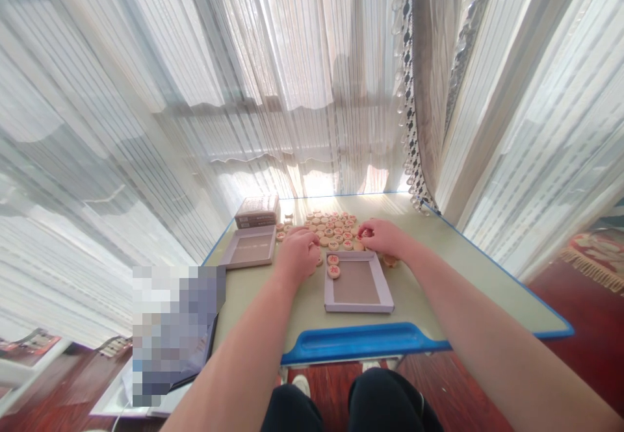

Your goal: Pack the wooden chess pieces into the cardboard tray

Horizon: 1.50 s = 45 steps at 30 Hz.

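Seated person at a blue-rimmed table (487,269) set against sheer white curtains (205,94), both forearms extended over the tabletop. Wooden discs (331,226), round game pieces marked in red or dark characters, lie in a loose cluster at the far middle of the table. Right hand (385,237) rests at the near right edge of that cluster, thumb and fingers drawn together on a red-marked disc (365,232). Left hand (298,253) lies knuckles-up at the near left edge of the cluster, fingers curled under; whether it encloses a piece cannot be told. Shallow tray (359,305) sits just in front of both hands, holding two discs (333,266) in its far left corner. Second tray (249,249) of the same kind lies to the left, with a closed box (257,211) just behind it.
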Available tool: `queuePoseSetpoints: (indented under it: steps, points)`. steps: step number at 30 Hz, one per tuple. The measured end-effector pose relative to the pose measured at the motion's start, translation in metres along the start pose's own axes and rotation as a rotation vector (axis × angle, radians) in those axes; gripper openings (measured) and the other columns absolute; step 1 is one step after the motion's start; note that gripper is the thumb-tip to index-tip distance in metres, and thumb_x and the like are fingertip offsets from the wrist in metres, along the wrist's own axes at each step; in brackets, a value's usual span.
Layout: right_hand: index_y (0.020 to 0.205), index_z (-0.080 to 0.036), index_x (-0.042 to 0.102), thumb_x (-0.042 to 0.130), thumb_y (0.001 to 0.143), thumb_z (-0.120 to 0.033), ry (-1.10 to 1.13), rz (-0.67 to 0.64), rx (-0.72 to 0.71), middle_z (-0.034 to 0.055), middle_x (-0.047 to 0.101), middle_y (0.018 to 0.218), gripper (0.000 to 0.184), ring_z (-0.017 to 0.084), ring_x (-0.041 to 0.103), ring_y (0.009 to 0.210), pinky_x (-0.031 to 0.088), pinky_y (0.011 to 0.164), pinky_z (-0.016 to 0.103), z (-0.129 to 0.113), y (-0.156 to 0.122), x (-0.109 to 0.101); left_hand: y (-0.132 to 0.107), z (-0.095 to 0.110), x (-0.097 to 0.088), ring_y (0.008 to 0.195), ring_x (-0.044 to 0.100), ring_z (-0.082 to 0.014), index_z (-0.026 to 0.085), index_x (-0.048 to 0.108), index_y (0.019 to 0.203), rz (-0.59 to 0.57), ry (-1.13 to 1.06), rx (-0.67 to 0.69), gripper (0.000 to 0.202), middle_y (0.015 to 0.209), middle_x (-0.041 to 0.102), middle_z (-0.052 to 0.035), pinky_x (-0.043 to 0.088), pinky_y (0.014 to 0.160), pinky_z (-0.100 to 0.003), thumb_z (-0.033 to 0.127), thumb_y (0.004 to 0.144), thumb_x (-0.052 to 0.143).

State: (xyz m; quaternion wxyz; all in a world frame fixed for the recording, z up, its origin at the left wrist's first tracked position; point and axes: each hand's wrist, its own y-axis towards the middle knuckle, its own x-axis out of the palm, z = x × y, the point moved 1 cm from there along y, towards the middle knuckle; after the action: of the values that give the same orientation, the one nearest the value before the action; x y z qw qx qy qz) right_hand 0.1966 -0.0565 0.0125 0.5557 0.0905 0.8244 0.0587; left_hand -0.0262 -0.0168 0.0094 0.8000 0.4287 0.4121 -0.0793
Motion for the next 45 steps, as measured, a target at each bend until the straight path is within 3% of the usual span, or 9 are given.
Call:
queuePoseSetpoints:
  steps: [7,14,19,25,34,41,45]
  points:
    - [0.080,-0.021,0.068,0.055,0.067,-0.030,0.000,0.002,0.061,0.0031,0.061,0.077,0.020,0.015,0.054,0.069,0.036,0.058,0.024,-0.002,0.000,-0.002,0.001,-0.005,0.002,0.089,0.054,-0.0182,0.019,0.063,0.060,0.024,-0.036,-0.037,0.028,0.078,0.067,-0.0024,0.042,0.089,-0.033,0.002,0.064,0.041]
    - [0.076,-0.019,0.067,0.058,0.068,-0.036,-0.019,0.013,0.096,0.0039,0.064,0.076,0.021,0.017,0.056,0.070,0.035,0.057,0.025,0.002,0.000,-0.002,-0.001,0.005,0.002,0.104,0.051,-0.0187,0.023,0.071,0.082,-0.103,-0.123,-0.042,0.041,0.099,0.067,0.0002,0.037,0.097,-0.035,0.004,0.066,0.039]
    - [0.079,-0.018,0.066,0.057,0.070,-0.041,0.006,0.085,0.125,0.0035,0.065,0.072,0.026,0.016,0.057,0.068,0.035,0.054,0.024,0.000,-0.003,-0.009,-0.003,0.013,-0.001,0.104,0.052,-0.0211,0.025,0.072,0.073,-0.175,-0.114,-0.088,0.028,0.098,0.067,0.0002,0.033,0.099,-0.039,0.016,0.072,0.045]
    - [0.079,-0.018,0.067,0.058,0.070,-0.040,0.049,0.124,-0.053,-0.0002,0.060,0.064,0.025,0.013,0.052,0.060,0.035,0.055,0.024,-0.016,-0.009,-0.011,-0.003,0.013,0.000,0.097,0.054,-0.0208,0.023,0.069,0.063,-0.158,-0.063,-0.082,0.018,0.090,0.068,0.0001,0.033,0.096,-0.038,0.016,0.065,0.052]
    - [0.079,-0.018,0.065,0.062,0.070,-0.032,0.192,0.026,-0.436,-0.0016,0.056,0.064,0.017,0.010,0.048,0.061,0.037,0.059,0.022,-0.046,-0.030,-0.003,-0.002,0.008,0.000,0.088,0.056,-0.0189,0.021,0.067,0.058,-0.147,-0.064,-0.069,0.015,0.082,0.069,0.0001,0.039,0.089,-0.034,0.015,0.063,0.054]
    - [0.081,-0.020,0.066,0.060,0.075,-0.036,0.103,0.071,-0.470,0.0004,0.058,0.066,0.018,0.013,0.050,0.067,0.037,0.065,0.025,-0.055,-0.034,0.006,-0.002,0.007,0.002,0.091,0.056,-0.0209,0.022,0.068,0.058,-0.155,-0.052,-0.104,0.017,0.086,0.069,-0.0007,0.036,0.093,-0.038,0.017,0.065,0.054]
    - [0.083,-0.021,0.067,0.057,0.079,-0.039,0.100,0.007,-0.461,0.0007,0.060,0.068,0.021,0.014,0.051,0.070,0.037,0.064,0.024,-0.056,-0.033,0.008,-0.001,0.007,0.004,0.092,0.056,-0.0213,0.022,0.069,0.057,-0.156,-0.060,-0.117,0.018,0.085,0.070,-0.0006,0.035,0.094,-0.039,0.016,0.064,0.054]
